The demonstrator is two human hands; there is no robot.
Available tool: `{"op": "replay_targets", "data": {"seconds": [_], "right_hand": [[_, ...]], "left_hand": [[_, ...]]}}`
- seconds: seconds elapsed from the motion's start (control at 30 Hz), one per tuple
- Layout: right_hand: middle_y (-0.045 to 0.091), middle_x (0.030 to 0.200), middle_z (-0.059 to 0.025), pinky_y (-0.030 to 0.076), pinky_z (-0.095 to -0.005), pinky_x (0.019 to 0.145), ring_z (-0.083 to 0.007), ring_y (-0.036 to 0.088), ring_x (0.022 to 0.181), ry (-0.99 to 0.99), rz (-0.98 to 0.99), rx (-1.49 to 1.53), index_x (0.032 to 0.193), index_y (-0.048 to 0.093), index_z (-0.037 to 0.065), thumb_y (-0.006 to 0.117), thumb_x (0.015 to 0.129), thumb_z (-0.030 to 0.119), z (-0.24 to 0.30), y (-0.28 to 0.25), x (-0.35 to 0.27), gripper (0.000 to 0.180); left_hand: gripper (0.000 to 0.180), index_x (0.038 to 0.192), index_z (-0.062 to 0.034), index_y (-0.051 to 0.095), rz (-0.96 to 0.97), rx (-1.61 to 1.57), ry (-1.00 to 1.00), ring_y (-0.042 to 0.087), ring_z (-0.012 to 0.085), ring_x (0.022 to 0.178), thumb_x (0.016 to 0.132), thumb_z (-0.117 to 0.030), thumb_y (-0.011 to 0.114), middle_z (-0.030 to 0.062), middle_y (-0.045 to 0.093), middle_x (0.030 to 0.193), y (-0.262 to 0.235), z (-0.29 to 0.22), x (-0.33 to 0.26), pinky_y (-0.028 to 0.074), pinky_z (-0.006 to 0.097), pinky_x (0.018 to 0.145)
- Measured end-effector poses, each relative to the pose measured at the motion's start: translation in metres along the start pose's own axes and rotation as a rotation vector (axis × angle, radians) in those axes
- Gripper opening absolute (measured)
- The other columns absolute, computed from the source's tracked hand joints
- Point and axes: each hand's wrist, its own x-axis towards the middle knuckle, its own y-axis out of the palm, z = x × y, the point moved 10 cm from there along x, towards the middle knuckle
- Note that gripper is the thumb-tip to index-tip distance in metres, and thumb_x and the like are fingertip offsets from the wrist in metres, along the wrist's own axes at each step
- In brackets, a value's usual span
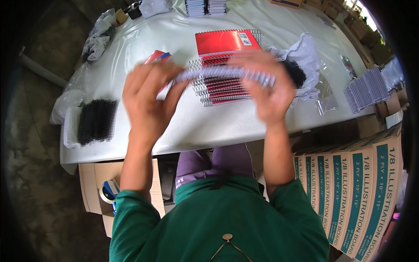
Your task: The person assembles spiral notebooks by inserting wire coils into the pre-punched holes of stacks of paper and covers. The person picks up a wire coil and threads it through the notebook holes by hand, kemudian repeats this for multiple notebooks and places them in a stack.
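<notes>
The fingers of both hands are bent around the two ends of a slim, pale grey-violet strip-like thing with a ridged, coil-like edge [222, 72], the left hand [147, 98] pinching one end between thumb and fingers, the right hand [273, 89] closed about the other. It is held up above the near part of the table [183, 133], which has a shiny whitish covering, and it lies almost level across the view, bowed slightly; blur hides whether it is a bare coil or a notebook seen edge-on. Just beyond it sits a stack of red-covered notebooks with dark wire spirals [222, 41], the top cover bearing a small white label; the held thing and the right hand block part of this stack. Behind the left hand, a red flat item with a blue piece on it [155, 56] is partly covered. Beside the right hand, a dark tangle of wire coils [294, 73] rests against crumpled white plastic wrapping [310, 54]. Farther left, a bundle of black wire coils [98, 122] stands by a white plastic tray [71, 129]. At the far right are greyish spiral-edged stacks [366, 91]. Below the table, an open brown cardboard carton [91, 185] holds a blue tape dispenser [112, 187], and brown boxes with green bands [349, 174] line the right.
</notes>
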Motion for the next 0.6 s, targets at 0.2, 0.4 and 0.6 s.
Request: {"op": "replay_targets", "data": {"seconds": [0.2,0.4,0.6], "right_hand": [[0.063,0.108,-0.0174,0.034,-0.0365,0.100,-0.0269,0.051,0.115,0.354,0.010,-0.123,0.105,0.062,-0.001,0.050,0.084,0.014,-0.110,-0.059,-0.006,0.028],[0.060,0.112,-0.0205,0.038,-0.0324,0.095,-0.0255,0.054,0.112,0.486,-0.366,-0.229,0.117,0.055,-0.004,0.041,0.096,0.027,-0.121,-0.048,-0.031,0.040],[0.058,0.116,-0.0210,0.041,-0.0310,0.092,-0.0246,0.056,0.108,0.415,-0.424,-0.371,0.120,0.051,-0.006,0.041,0.096,0.020,-0.110,-0.045,-0.036,0.037]], "left_hand": [[0.031,0.102,-0.0025,0.062,-0.003,-0.298,-0.173,0.056,0.0308,0.101,0.076,-0.016,0.070,0.0139,0.060,0.108,0.102,0.048,0.003,0.043,0.039,0.087],[0.029,0.097,0.0022,0.061,-0.357,-0.413,-0.726,0.057,0.0139,0.068,0.089,-0.025,0.059,0.0078,0.064,0.080,0.117,0.082,-0.029,0.047,0.028,0.067],[0.022,0.096,0.0010,0.059,-0.465,-0.339,-0.604,0.057,0.0188,0.075,0.090,-0.020,0.055,0.0106,0.062,0.087,0.096,0.087,-0.037,0.045,0.029,0.071]]}}
